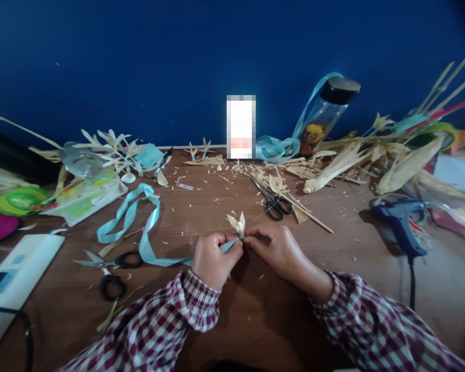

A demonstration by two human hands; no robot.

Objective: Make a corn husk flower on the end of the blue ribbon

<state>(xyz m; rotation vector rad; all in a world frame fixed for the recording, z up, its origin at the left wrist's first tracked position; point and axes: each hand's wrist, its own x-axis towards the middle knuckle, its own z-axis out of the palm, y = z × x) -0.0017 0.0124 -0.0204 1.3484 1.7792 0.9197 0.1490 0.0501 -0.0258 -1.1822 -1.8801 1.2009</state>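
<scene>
Near the middle of the table, a small pale flower (238, 225), apparently of dried husk, stands between my two hands. My left hand (216, 258) is closed, thumb and fingers pinching the light blue satin ribbon (149, 250) near the flower's base. From there the ribbon trails left in loose loops over the wood. My right hand (279, 250) is also closed, its thumb and forefinger pinched at the flower's base where the ribbon meets it. The fingers hide the stem and whatever lies between the right fingertips.
Open scissors (106, 271) lie left, black-handled scissors (277, 205) ahead. A blue glue gun (401, 222) with a cord rests right. Husks (337, 165), scraps and a tilted bottle (321, 121) line the back. A white power strip (31, 258) is at left, a bright screen (241, 124) ahead.
</scene>
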